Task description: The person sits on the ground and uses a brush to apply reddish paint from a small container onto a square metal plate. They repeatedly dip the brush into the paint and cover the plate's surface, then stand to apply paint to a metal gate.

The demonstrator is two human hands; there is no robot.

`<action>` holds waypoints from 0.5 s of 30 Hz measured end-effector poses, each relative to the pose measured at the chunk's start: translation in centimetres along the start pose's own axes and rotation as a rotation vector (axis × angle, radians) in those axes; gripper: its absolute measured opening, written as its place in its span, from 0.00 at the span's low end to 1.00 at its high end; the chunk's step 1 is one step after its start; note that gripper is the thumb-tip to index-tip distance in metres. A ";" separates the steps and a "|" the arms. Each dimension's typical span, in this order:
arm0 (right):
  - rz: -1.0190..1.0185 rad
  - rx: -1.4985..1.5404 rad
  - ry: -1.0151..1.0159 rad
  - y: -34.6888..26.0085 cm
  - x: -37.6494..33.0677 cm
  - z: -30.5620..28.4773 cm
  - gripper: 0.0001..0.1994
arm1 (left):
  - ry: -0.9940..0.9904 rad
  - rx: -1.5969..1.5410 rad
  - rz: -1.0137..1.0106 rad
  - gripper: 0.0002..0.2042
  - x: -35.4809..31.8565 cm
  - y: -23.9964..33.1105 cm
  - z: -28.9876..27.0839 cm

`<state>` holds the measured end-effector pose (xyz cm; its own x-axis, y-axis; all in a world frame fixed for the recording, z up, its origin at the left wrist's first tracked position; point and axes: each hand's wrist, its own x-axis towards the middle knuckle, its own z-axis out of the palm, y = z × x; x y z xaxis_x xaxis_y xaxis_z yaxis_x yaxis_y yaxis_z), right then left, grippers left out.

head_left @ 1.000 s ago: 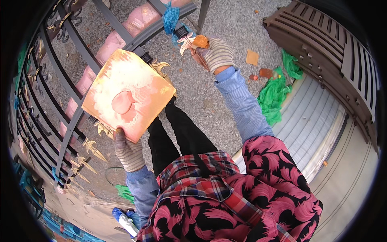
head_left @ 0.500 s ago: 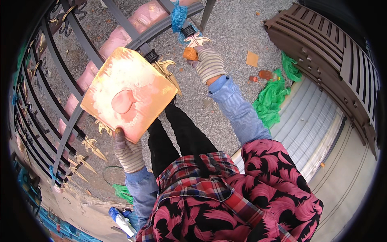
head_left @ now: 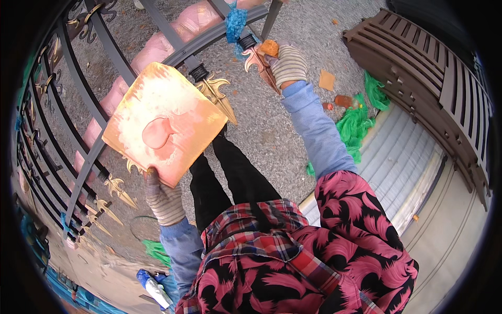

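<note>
From my remote seat I see the dark metal gate [head_left: 104, 110] lying flat over the gravel ground [head_left: 293, 68], its bars running up and away from both grips, propped on pink sacks [head_left: 157, 47]. Off to the far side of the right grip stands a brown slatted plastic panel [head_left: 418, 68], with green netting [head_left: 355, 125] bunched between it and my right sleeve.

My left grip [head_left: 163, 196], in a striped work glove, is closed on the near lower edge of a square board [head_left: 164, 123] smeared with orange and white paint; the board tilts up and away from that grip, covering part of the gate bars. A gold-painted spear finial [head_left: 217, 94] pokes out just beyond the board's far corner.

My right grip [head_left: 287, 64], also gloved, is curled shut around a small orange sponge [head_left: 270, 47], pressed against another spear finial [head_left: 259, 63] that looks coppery. Blue rag or cord [head_left: 235, 23] is wrapped on the bar just above that finial. Small orange scraps [head_left: 327, 80] lie on the gravel beside the right grip.
</note>
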<state>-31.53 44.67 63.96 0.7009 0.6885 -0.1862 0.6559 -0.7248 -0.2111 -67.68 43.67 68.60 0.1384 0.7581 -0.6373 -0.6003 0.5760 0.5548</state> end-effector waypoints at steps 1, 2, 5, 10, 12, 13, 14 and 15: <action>-0.034 0.038 0.037 0.4 0.0 0.2 0.20 | 0.003 -0.011 -0.005 0.27 -0.2 0.1 -0.1; -0.067 0.076 0.075 0.8 0.1 0.7 0.20 | 0.006 -0.022 -0.010 0.27 -0.3 0.1 -0.2; -0.124 0.049 0.105 0.2 0.3 0.8 0.20 | 0.031 -0.019 -0.011 0.27 -0.2 0.1 0.0; -0.009 0.038 0.105 -0.2 1.5 0.9 0.21 | 0.040 0.002 0.005 0.27 -0.5 0.2 -0.4; 0.039 -0.096 0.039 -1.0 1.3 0.0 0.21 | 0.025 0.000 0.008 0.26 -0.6 0.2 -0.4; 0.067 -0.014 0.040 -0.6 1.6 0.1 0.20 | 0.021 -0.006 0.007 0.26 -0.7 0.2 -0.5; 0.096 0.068 0.041 0.3 2.1 0.3 0.20 | 0.017 -0.012 0.007 0.26 -0.7 0.2 -0.6; 0.124 0.150 0.041 0.9 2.3 0.2 0.20 | 0.013 -0.019 0.007 0.26 -0.8 0.2 -0.7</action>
<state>-29.36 45.59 63.10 0.7864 0.5907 -0.1807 0.5171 -0.7896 -0.3305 -68.47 43.00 68.85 0.1240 0.7579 -0.6404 -0.6158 0.5649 0.5493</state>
